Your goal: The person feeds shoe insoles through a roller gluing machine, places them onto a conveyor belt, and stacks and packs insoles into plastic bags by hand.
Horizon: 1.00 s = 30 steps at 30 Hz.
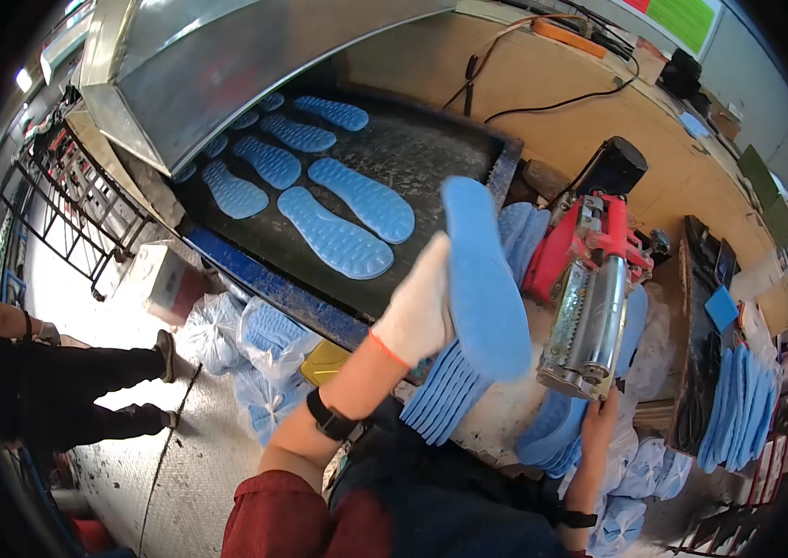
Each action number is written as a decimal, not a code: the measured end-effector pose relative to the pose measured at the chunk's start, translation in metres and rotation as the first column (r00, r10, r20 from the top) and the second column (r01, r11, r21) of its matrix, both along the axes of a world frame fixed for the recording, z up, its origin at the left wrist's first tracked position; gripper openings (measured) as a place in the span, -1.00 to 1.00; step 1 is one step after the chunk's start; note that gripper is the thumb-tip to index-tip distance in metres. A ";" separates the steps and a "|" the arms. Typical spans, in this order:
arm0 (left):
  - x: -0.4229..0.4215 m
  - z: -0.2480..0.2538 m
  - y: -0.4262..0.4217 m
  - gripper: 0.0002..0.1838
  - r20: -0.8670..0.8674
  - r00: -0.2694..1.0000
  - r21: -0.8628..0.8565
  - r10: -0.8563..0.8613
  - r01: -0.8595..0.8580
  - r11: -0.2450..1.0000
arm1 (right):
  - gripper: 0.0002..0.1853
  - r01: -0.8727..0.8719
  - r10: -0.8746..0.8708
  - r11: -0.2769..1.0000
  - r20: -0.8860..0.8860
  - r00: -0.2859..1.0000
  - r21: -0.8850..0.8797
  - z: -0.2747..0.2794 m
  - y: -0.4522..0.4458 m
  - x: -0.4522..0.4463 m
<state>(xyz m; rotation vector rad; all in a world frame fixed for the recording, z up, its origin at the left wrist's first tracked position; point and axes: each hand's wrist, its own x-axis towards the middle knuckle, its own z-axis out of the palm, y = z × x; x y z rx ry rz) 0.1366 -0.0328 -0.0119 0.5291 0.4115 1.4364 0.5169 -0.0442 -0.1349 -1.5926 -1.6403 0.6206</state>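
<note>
My L hand [417,312], gloved, pinched an insole [489,284] by its edge, prob. to keep its face clear; R hand [601,420] by roller m/c [606,302], couldn't tell grip.

The fingers of the gloved left hand [415,307] are partly lost behind the raised blue insole [487,279], which also covers part of the insole stack [440,395] below it. The right hand's [601,414] fingertips disappear at the roller machine [589,321], so their grip cannot be told. The metal hood [254,74] cuts off the farthest insoles [272,101] on the dark bed [320,177]. Another person [50,386] is cropped by the dark left rim, upper body unseen. A red-and-green panel [682,20] runs out at the top, its markings too small to read.
</note>
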 end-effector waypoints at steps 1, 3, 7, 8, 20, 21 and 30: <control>-0.012 -0.006 0.020 -0.50 0.028 0.996 0.017 0.088 -0.088 0.996 | -0.62 0.011 -0.011 1.000 0.117 0.993 0.002 -0.001 0.001 0.001; -0.039 -0.012 0.059 -0.60 0.259 0.953 -0.008 0.158 -0.161 0.987 | -0.51 0.012 0.001 0.997 0.169 0.986 -0.076 0.010 -0.005 -0.010; -0.096 -0.024 0.137 -0.52 0.314 0.844 -0.293 0.436 -0.350 0.890 | -0.15 -0.154 0.104 0.987 0.532 0.841 0.051 0.005 -0.021 -0.032; -0.110 -0.026 0.155 -0.50 0.302 0.826 -0.344 0.475 -0.370 0.863 | -0.07 -0.104 0.094 0.995 0.463 0.882 -0.003 0.000 -0.023 -0.038; -0.147 -0.003 0.148 -0.34 -0.659 0.485 -0.023 0.574 -0.776 0.630 | -0.53 0.002 -0.001 1.000 0.045 0.999 -0.021 0.014 -0.014 -0.031; -0.144 -0.001 0.131 -0.40 -0.612 0.540 0.054 0.578 -0.701 0.711 | -0.57 0.026 -0.060 0.989 -0.231 0.971 -0.148 0.025 -0.015 -0.028; -0.006 -0.004 -0.034 -0.39 -0.475 0.713 0.082 0.516 -0.548 0.833 | -0.60 0.074 -0.157 0.967 -0.339 0.928 -0.245 0.028 -0.011 0.025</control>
